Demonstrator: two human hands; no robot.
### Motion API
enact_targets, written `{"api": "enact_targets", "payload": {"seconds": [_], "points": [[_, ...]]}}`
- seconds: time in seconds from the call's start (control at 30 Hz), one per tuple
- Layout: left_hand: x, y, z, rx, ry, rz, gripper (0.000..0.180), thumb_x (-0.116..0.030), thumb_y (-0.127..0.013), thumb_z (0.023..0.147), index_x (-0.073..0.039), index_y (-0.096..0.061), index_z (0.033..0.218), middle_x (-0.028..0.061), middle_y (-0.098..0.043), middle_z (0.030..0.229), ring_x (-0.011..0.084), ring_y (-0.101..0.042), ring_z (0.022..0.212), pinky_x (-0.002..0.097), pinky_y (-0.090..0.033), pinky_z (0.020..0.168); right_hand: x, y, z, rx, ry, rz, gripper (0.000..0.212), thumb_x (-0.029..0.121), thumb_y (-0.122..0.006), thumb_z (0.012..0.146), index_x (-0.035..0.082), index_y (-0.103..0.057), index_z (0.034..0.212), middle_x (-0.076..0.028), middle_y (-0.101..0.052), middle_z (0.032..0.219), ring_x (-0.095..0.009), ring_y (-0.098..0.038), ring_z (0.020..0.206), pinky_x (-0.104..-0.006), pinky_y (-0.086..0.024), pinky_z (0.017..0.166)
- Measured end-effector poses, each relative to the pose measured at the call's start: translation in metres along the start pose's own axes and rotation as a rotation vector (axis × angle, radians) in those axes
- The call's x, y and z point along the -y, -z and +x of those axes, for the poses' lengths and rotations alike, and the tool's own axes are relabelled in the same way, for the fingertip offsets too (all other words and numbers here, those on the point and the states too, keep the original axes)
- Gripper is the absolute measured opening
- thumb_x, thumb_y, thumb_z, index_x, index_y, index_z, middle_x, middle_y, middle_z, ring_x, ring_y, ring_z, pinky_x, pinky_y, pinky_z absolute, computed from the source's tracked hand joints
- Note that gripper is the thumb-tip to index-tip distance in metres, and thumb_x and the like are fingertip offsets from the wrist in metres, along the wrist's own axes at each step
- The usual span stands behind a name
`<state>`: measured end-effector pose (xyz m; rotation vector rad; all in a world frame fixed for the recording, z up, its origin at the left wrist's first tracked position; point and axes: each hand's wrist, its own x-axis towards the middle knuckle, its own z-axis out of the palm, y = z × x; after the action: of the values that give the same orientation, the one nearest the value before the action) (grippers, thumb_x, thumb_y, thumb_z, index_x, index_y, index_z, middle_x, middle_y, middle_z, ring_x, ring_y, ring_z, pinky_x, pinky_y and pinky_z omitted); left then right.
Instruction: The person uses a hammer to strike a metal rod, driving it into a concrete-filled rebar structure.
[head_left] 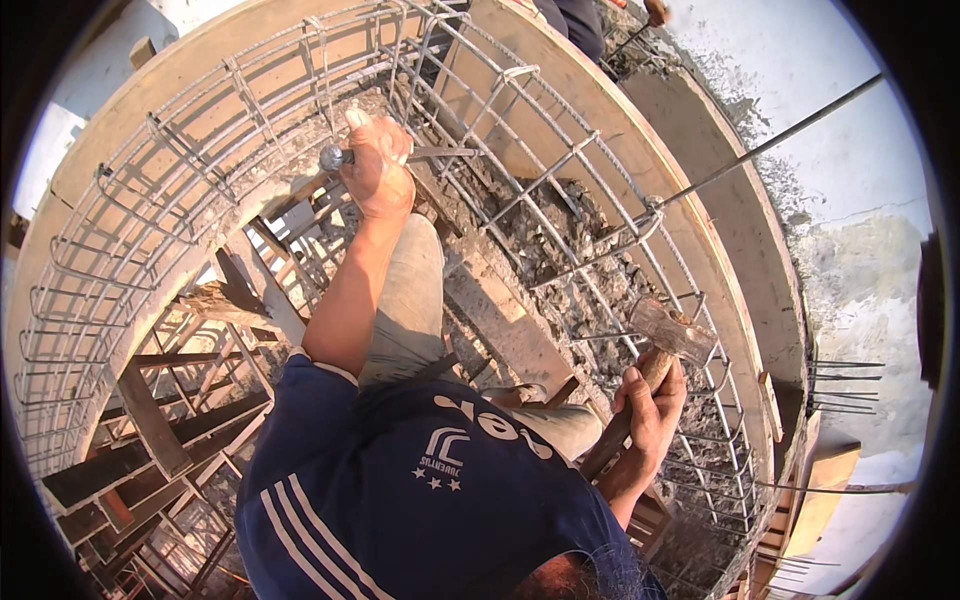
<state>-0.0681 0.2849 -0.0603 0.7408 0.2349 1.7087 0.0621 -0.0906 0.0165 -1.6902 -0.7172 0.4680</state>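
Note:
My left hand [378, 168] is closed around a steel chisel [445, 152] above the rebar cage. The chisel's rounded striking end sticks out on the left, and its shaft runs right toward the bars; I cannot tell whether its tip touches anything. My right hand [655, 405], lower on the right, grips the wooden handle of a hammer [672, 332]. The hammer's blocky, worn metal head is above the right-hand rebar cage [600, 145]. Between my hands is rough, broken concrete [590, 240] with loose rubble.
Curved formwork boards [720, 250] edge the cage on the right, with more curved formwork [110, 130] at left. A long thin bar [780, 140] juts across the upper right. Timber props [150, 420] and openings are below left. Another person's dark-clothed leg [575, 22] shows at the top.

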Motion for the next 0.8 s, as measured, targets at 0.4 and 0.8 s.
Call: {"api": "enact_targets", "payload": {"seconds": [0.4,0.8], "points": [[0.041,0.022,0.008,0.006,0.219,0.023,0.063,-0.060,-0.040,0.100,-0.015,-0.029,0.057,0.0004,-0.032,0.051,0.0151,-0.031,0.047,0.0339,-0.033,0.055,-0.037,0.001,-0.003,0.024,-0.085,0.033,0.021,0.010,-0.068,0.088,0.001,-0.053,0.100,-0.004,-0.055,0.067,-0.012,-0.051,0.048,-0.0254,-0.042,0.045],[0.009,0.042,-0.005,-0.031,0.130,-0.118,0.057,-0.045,-0.036,0.104,-0.016,-0.030,0.055,0.0017,-0.029,0.050,0.0181,-0.031,0.047,0.0361,-0.036,0.059,-0.050,0.004,-0.014,0.016,-0.121,0.047,0.018,0.010,-0.066,0.090,0.002,-0.052,0.098,-0.004,-0.055,0.067,-0.013,-0.052,0.050,-0.0264,-0.041,0.048]]}}
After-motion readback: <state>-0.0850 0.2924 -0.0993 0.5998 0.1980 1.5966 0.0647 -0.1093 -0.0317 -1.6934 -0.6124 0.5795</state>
